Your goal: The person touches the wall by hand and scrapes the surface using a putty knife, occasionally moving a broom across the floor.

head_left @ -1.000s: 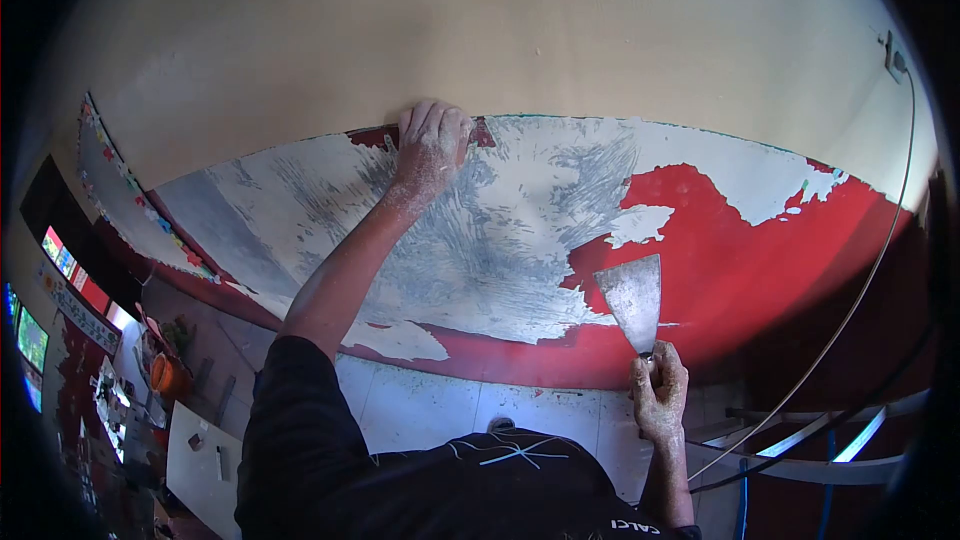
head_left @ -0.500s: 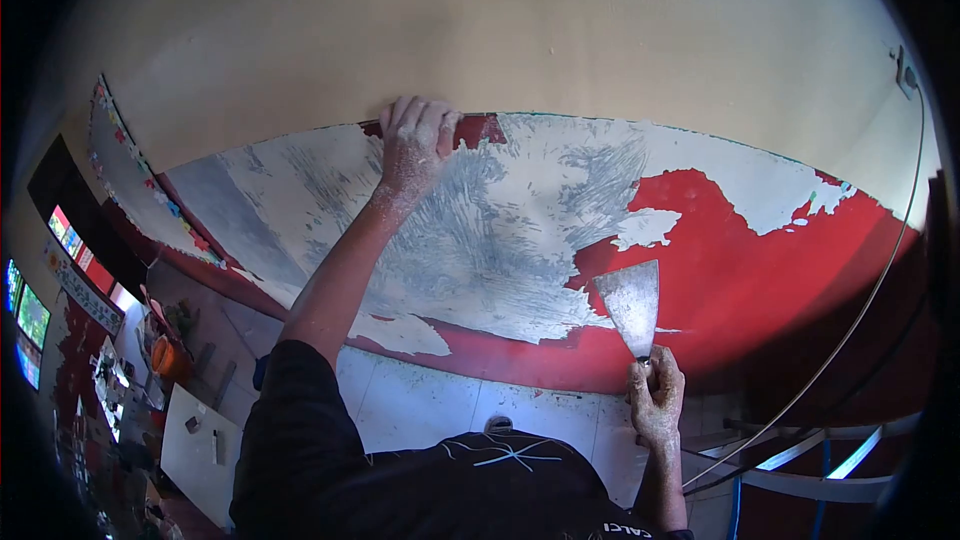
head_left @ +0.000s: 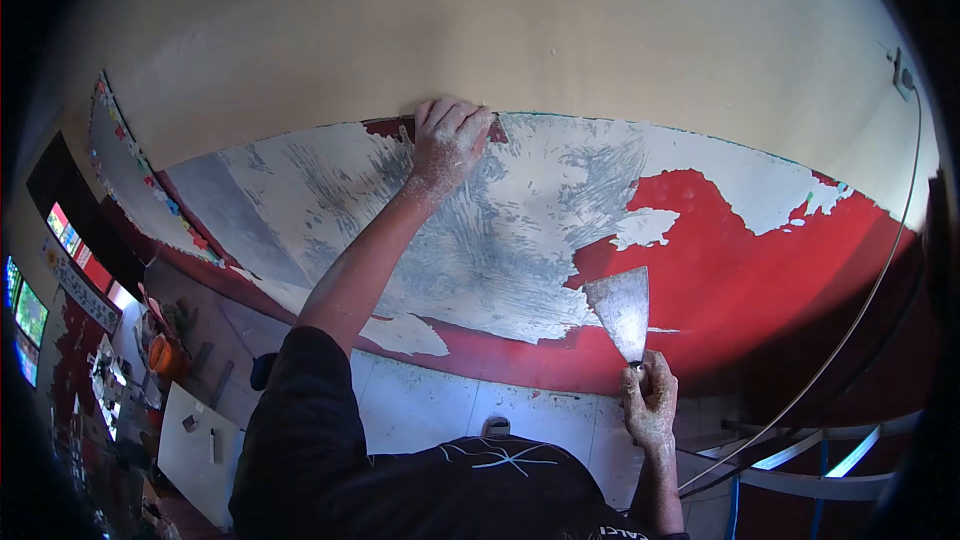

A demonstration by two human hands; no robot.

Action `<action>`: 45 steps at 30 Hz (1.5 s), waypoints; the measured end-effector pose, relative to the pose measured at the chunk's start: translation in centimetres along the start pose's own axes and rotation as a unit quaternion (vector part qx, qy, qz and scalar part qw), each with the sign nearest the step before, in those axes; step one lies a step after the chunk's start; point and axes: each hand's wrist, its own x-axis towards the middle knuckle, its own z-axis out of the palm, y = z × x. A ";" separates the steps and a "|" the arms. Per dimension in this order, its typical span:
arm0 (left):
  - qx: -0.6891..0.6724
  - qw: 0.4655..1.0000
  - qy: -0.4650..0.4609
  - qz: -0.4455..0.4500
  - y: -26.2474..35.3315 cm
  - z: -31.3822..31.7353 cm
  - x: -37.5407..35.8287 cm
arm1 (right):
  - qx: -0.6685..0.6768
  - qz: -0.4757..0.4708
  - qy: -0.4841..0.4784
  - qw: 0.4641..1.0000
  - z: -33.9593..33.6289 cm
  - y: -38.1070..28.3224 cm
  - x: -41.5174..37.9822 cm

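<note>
My right hand [head_left: 652, 402] grips a putty knife [head_left: 622, 308] by its handle, its wide, dusty metal blade pointing up in front of the red paint [head_left: 730, 260] low on the wall. My left hand [head_left: 450, 145], coated in pale dust, presses against the wall at the top border of the scraped area [head_left: 530, 190]. Its fingers are bent and bunched together; whatever may be under the fingertips is hidden. Beside it shows a small dark red remnant of paint [head_left: 385, 128]. The scraped area is white and grey with many scratch marks.
Above runs a beige wall [head_left: 480, 30]. A cable [head_left: 862, 315] hangs from a wall socket [head_left: 903, 75] at the right, near a metal frame [head_left: 815, 485]. Paint flakes lie on the tiled floor [head_left: 535, 415]. At the left stand a white board [head_left: 195, 450] and an orange container [head_left: 165, 355].
My left hand has slid right along the top border of the scraped area, across the dark red remnant. The putty knife has shifted slightly left and down in my right hand.
</note>
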 end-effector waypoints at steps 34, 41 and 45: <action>0.123 0.985 -0.091 0.078 -0.1 -0.1 1.4 | 0.006 0.009 0.015 1.000 -1.3 -0.5 -2.2; 0.102 0.991 -0.086 0.027 -2.1 -1.3 1.8 | -0.005 -0.017 0.015 1.000 -1.3 -1.3 -2.6; -0.031 0.993 -0.086 -0.068 -1.3 -5.1 -0.2 | 0.013 0.004 0.021 1.000 -1.7 -0.4 -3.1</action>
